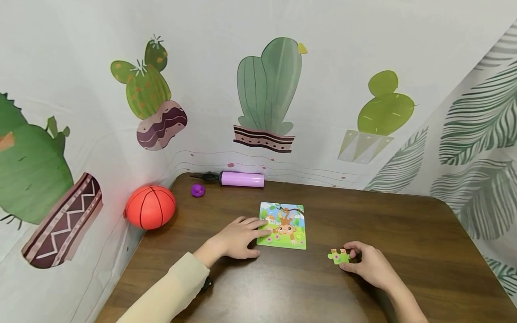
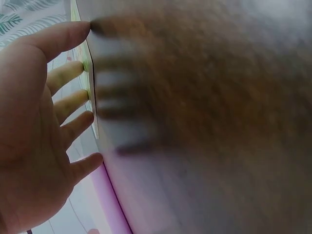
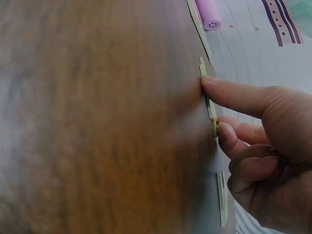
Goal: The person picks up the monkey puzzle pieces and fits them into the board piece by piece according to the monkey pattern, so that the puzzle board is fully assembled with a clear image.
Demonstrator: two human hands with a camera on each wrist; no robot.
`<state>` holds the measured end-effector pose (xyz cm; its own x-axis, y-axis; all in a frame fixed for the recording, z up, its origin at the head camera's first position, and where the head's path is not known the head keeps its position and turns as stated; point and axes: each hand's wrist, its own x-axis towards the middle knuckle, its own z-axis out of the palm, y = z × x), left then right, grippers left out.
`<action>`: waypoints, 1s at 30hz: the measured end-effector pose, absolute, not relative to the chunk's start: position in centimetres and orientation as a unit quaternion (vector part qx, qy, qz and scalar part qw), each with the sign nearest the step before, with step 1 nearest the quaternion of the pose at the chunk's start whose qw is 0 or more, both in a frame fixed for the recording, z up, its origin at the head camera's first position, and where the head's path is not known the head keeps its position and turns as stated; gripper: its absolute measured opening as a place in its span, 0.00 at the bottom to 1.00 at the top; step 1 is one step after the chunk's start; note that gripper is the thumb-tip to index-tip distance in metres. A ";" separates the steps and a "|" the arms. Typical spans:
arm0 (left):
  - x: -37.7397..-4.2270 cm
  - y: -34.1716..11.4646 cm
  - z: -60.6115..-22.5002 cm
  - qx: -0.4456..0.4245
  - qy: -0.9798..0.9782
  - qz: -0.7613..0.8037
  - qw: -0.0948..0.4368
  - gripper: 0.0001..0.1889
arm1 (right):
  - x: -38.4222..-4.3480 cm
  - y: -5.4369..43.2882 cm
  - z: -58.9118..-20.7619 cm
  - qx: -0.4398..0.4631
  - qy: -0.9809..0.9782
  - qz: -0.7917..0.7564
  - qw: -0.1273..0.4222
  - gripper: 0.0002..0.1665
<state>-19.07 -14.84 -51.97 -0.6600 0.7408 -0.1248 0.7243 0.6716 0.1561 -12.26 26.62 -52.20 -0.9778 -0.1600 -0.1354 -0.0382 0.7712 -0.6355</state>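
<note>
A square jigsaw puzzle (image 1: 285, 217) with a monkey hanging from a branch lies on the table, its picture filled across. My left hand (image 1: 241, 237) spreads its fingers over the puzzle's left edge, fingertips on it, thumb off to the near side. In the left wrist view those fingers (image 2: 73, 100) are straight and apart. To the right of the puzzle, my right hand (image 1: 369, 264) pinches a green puzzle piece (image 1: 337, 256) with a pink flower and orange upper corners. The right wrist view shows this piece (image 3: 208, 100) edge-on, low over the table, between thumb and fingers.
Another thin, flat piece (image 3: 222, 200) lies beyond the right hand in the right wrist view. A purple hand pump (image 1: 242, 179) and a small purple object (image 1: 198, 190) are at the back left of the brown table (image 1: 387, 224). A red ball (image 1: 150, 207) sits at the left edge.
</note>
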 end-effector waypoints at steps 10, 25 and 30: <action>-19.2 -13.7 -51.8 0.378 0.921 0.032 0.091 0.38 | -12.5 26.7 -52.5 -0.049 0.935 -0.337 0.094 0.29; -19.7 -13.2 -52.1 0.378 0.921 0.031 0.086 0.35 | -12.1 26.5 -52.7 -0.063 0.946 -0.315 0.037 0.29; -19.6 -13.4 -52.0 0.388 0.917 0.030 0.086 0.33 | -12.1 26.5 -52.7 -0.059 0.943 -0.325 0.032 0.29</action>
<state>-19.58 -13.40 -52.03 -0.6836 0.7173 -0.1349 0.7071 0.6966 0.1211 -12.07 26.54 -52.73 -0.9910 -0.1323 -0.0210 -0.0914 0.7819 -0.6166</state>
